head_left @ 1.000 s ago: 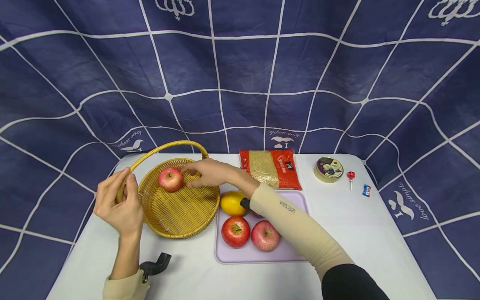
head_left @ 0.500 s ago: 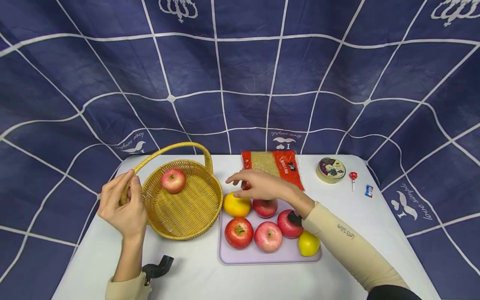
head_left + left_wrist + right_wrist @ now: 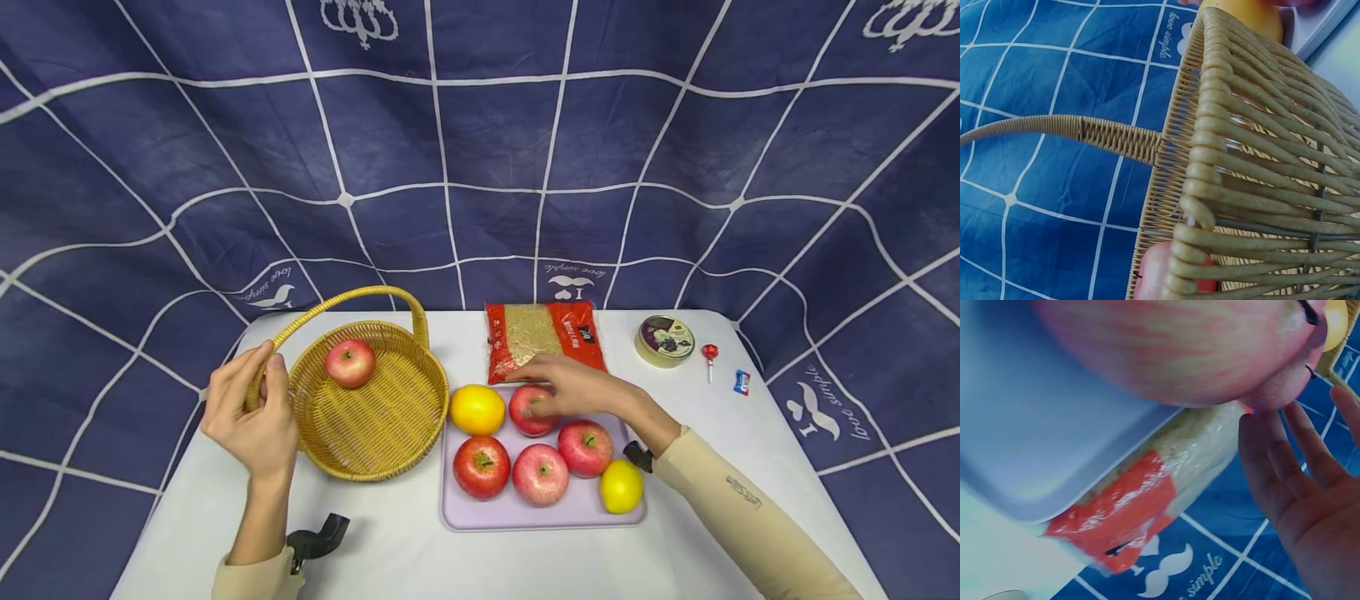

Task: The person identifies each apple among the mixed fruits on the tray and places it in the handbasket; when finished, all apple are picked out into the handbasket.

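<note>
My left hand (image 3: 257, 417) grips the arched handle (image 3: 348, 295) of a yellow wicker basket (image 3: 371, 429). Inside the basket, towards its back left, sits one red apple (image 3: 350, 363), partly visible through the weave in the left wrist view. My right hand (image 3: 581, 386) reaches over the back of a lilac tray (image 3: 540, 521). Its loosely spread fingers and thumb lie about a red apple (image 3: 525, 410) in the tray's back row. In the right wrist view the fingers (image 3: 1279, 450) are nearly straight at that apple's far side, and a nearer apple (image 3: 1179, 350) partly covers it.
The tray also bears an orange-yellow fruit (image 3: 477, 409), a yellow fruit (image 3: 621, 487), a red pomegranate-like fruit (image 3: 482, 468) and two apples (image 3: 540, 475). Behind lies a red-and-clear food bag (image 3: 543, 333). A round tin (image 3: 664, 341), a lollipop (image 3: 709, 354) and a small packet (image 3: 742, 382) are at right.
My right hand has left the basket, where the apple stays, and moved right to the apple at the tray's back. The left hand keeps its hold on the handle.
</note>
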`<act>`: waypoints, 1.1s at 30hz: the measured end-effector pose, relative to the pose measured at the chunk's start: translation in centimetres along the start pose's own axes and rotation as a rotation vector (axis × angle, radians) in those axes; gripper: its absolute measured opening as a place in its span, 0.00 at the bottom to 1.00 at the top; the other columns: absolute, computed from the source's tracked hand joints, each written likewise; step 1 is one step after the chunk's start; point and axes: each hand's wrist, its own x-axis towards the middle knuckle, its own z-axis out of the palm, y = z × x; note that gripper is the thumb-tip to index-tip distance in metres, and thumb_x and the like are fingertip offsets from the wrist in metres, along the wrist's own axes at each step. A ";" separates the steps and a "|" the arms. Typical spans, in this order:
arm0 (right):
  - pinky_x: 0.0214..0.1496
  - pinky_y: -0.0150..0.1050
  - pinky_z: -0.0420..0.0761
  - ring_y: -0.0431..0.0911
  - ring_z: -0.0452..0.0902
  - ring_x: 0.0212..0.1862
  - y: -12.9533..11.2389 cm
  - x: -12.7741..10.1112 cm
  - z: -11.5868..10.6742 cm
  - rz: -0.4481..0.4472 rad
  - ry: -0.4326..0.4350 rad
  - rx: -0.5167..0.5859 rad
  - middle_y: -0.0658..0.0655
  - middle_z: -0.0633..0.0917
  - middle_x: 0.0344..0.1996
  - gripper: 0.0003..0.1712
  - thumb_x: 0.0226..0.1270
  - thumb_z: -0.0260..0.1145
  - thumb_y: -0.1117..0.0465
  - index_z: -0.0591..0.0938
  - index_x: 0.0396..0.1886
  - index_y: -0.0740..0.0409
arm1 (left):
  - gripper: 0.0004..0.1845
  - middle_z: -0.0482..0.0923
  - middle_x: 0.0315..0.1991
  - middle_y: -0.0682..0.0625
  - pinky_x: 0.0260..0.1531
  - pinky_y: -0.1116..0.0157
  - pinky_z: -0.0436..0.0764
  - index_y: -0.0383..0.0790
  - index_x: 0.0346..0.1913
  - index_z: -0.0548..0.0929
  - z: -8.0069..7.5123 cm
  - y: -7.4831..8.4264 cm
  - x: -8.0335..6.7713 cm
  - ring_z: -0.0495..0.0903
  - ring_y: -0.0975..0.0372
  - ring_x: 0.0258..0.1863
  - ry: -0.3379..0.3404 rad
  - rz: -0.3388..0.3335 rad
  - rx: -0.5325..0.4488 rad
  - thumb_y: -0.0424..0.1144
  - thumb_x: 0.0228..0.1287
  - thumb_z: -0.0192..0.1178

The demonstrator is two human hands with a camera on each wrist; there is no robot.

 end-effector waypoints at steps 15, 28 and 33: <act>0.66 0.49 0.74 0.43 0.73 0.58 1.3 -1.1 0.6 0.068 -0.058 0.034 0.46 0.79 0.58 0.36 0.58 0.76 0.45 0.78 0.67 0.42 | 0.05 0.84 0.33 0.33 0.26 0.81 0.70 0.22 0.35 0.88 -0.1 0.1 0.0 0.78 0.66 0.29 0.002 -0.008 0.010 0.22 0.55 0.67; 0.66 0.49 0.73 0.43 0.71 0.60 1.7 -1.0 1.5 0.066 -0.060 0.018 0.47 0.76 0.61 0.41 0.55 0.78 0.48 0.75 0.70 0.43 | 0.05 0.84 0.34 0.34 0.26 0.82 0.69 0.22 0.35 0.89 -0.2 0.0 0.2 0.76 0.66 0.29 -0.007 -0.008 0.017 0.23 0.55 0.68; 0.67 0.50 0.72 0.43 0.70 0.62 1.7 -1.1 1.7 0.073 -0.067 0.031 0.47 0.75 0.63 0.42 0.56 0.77 0.49 0.74 0.72 0.43 | 0.05 0.84 0.34 0.34 0.25 0.82 0.69 0.23 0.36 0.89 -0.2 -0.1 0.1 0.74 0.68 0.27 -0.008 -0.011 0.018 0.23 0.55 0.68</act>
